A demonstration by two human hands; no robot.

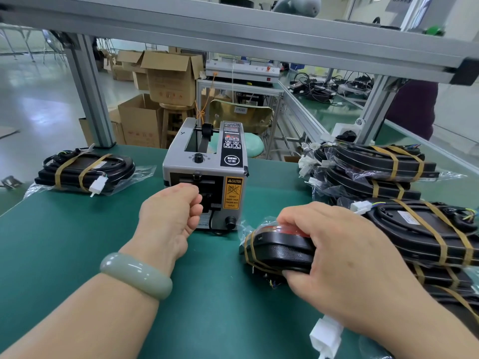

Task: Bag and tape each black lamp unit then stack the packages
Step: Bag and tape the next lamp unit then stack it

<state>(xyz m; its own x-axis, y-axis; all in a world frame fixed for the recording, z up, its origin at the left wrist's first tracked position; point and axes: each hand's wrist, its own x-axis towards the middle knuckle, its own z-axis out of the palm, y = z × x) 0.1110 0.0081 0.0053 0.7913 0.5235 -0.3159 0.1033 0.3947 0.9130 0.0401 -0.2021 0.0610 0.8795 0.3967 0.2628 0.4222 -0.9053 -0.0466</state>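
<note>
- On the green table (64, 242), front right, the right hand (344, 257) grips a bagged black lamp (280, 250) and covers most of it.
- Left hand (171, 216) curls at the tape machine (207, 172) slot; whether it pinches tape cannot be told.
- Taped packages (375, 172) are piled at the right, with a single package (85, 172) far left and the machine between them.

Green bench (77, 242): tape dispenser (207, 172) centre, one bagged lamp package (85, 172) far left, packages (375, 172) stacked right, count unclear.
</note>
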